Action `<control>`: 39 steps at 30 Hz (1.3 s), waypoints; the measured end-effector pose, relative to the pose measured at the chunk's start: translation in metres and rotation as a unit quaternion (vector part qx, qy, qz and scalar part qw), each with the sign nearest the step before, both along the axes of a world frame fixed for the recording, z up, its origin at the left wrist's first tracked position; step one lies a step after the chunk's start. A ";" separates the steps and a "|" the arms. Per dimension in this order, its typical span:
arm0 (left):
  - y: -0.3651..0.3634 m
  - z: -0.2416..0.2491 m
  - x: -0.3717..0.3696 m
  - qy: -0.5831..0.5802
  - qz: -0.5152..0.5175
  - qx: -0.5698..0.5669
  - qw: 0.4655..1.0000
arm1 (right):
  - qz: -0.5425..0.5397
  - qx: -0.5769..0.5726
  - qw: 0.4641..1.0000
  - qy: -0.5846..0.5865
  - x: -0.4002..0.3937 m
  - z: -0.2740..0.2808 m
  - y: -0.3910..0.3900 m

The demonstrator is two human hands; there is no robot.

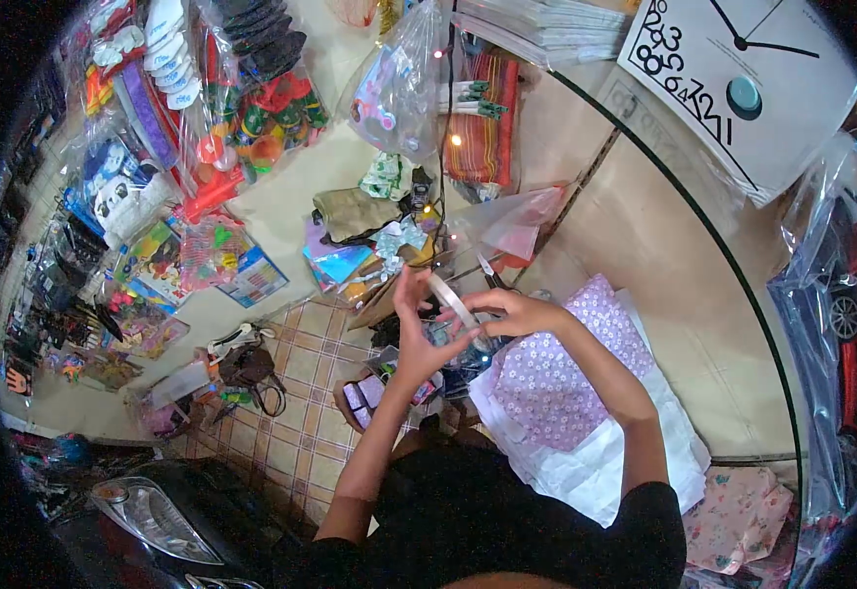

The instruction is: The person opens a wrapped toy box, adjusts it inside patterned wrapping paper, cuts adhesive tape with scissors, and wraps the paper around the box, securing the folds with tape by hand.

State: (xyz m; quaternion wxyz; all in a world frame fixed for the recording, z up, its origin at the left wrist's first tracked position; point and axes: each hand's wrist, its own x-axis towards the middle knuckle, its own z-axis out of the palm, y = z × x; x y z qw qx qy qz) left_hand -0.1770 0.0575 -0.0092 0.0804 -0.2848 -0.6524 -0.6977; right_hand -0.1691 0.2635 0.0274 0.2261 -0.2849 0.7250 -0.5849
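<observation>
A narrow, whitish roll of tape [454, 300] is held up in front of my body. My left hand [423, 329] grips it from the left, with the thumb under it and the fingers curved along its upper side. My right hand [519, 312] has its fingertips closed on the roll's right edge. Any loose tape end is too small to make out. Below my right forearm, purple flowered paper [576, 368] lies on white sheets [586, 471]. Scissors [487, 270] lie partly visible just beyond my hands.
A glass tabletop edge [713, 211] curves along the right. Beyond it are a boxed clock [733, 88] and a packaged red toy car [856, 334]. Bagged toys [252, 98] hang at upper left. A black motorbike [163, 520] stands at lower left on the tiled floor [296, 393].
</observation>
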 end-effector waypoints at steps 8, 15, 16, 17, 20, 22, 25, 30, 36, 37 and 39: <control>-0.005 -0.005 0.000 0.167 0.028 -0.151 0.974 | -0.107 -0.087 0.985 -0.102 0.005 0.011 -0.016; -0.007 0.014 -0.001 -0.041 0.061 0.081 0.994 | -0.084 -0.084 0.991 -0.064 0.010 0.018 -0.022; -0.012 0.016 -0.003 -0.003 0.079 0.027 0.997 | -0.087 -0.080 0.991 -0.058 0.010 0.019 -0.022; -0.020 0.018 -0.006 0.035 0.095 -0.027 0.994 | -0.091 -0.076 0.992 -0.052 0.011 0.020 -0.023; -0.022 0.032 0.001 0.114 0.143 -0.104 0.978 | -0.123 -0.077 0.989 -0.036 0.011 0.009 -0.021; -0.024 0.038 0.005 0.204 0.166 -0.186 0.947 | -0.121 -0.075 0.989 -0.032 0.010 0.010 -0.022; -0.021 0.031 0.007 0.223 0.181 -0.196 0.938 | -0.122 -0.067 0.990 -0.027 0.010 0.011 -0.021; -0.024 0.027 0.002 0.259 0.178 -0.218 0.924 | -0.101 -0.057 0.993 -0.033 0.009 0.010 -0.018; -0.037 0.032 -0.006 0.303 0.132 -0.268 0.905 | -0.078 -0.038 0.995 -0.057 0.010 0.011 -0.018; -0.038 0.032 -0.007 0.306 0.127 -0.269 0.904 | -0.075 -0.038 0.995 -0.057 0.010 0.009 -0.018; -0.038 0.034 -0.007 0.310 0.130 -0.268 0.903 | -0.071 -0.038 0.995 -0.058 0.009 0.007 -0.019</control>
